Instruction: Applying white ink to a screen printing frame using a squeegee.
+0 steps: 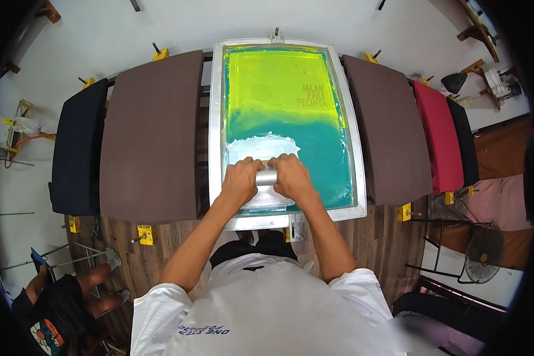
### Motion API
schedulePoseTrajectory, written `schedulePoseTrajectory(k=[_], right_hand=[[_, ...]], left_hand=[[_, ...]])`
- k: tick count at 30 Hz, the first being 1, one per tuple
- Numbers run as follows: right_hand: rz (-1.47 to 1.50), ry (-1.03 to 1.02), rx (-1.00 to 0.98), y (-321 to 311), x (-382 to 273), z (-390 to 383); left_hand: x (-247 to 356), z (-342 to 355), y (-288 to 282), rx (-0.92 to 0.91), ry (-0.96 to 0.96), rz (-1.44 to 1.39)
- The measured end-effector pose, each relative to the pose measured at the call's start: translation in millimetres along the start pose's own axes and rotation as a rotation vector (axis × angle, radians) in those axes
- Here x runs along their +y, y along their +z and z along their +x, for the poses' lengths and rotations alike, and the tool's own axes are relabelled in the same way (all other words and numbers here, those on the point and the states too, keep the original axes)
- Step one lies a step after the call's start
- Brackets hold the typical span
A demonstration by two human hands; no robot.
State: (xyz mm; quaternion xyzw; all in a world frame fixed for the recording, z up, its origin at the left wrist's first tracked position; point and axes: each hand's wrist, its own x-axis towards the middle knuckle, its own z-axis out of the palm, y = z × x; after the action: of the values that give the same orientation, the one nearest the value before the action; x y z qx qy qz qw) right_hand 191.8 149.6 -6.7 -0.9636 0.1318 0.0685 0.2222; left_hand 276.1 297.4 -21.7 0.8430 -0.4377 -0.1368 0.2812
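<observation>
A silver-framed printing screen (360, 160) lies in front of me, its mesh yellow-green at the far part and teal nearer. Small printed lettering shows faintly through the far right of the mesh. Both my hands are closed around a squeegee (267, 177) with a silver metal handle, near the left of the screen's near half. My left hand (241, 181) grips its left side and my right hand (292, 177) its right side, knuckles up. Pale white ink (270, 144) lies on the mesh just beyond the squeegee, with a thinner smear below it. The squeegee's blade is hidden.
Brown fabric-covered boards flank the screen at left (151, 136) and right (385, 130). Farther out are dark boards (80, 148) and a red one (438, 136). Yellow clamps (146, 235) hold the boards. A fan (483, 256) stands at right; another person (59, 302) sits at lower left.
</observation>
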Motion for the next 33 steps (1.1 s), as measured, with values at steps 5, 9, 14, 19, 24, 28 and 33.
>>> schedulePoseTrajectory(k=[5,9,14,19,24,28,33], right_hand=[[0.068,0.027,0.010,3,-10,-35],[0.122,0.031,0.034,9,-19,-60],[0.118,0.075,-0.039,7,-27,-84],[0.120,0.074,-0.337,-26,-18,-46],[0.029,-0.034,-0.055,-27,-10,-6],[-0.063,-0.112,-0.041,11,-9,-41],[0.054,-0.052,-0.210,-4,-19,-78]], left_hand=[[14,-29,4,-0.053,-0.029,-0.011],[24,-56,9,-0.049,-0.043,-0.036],[38,-80,6,-0.070,-0.055,-0.073],[29,-45,-15,-0.278,-0.122,-0.086],[17,-4,-16,0.020,-0.081,-0.057],[18,-51,7,-0.020,-0.030,0.088],[36,-73,-6,-0.220,-0.066,-0.009]])
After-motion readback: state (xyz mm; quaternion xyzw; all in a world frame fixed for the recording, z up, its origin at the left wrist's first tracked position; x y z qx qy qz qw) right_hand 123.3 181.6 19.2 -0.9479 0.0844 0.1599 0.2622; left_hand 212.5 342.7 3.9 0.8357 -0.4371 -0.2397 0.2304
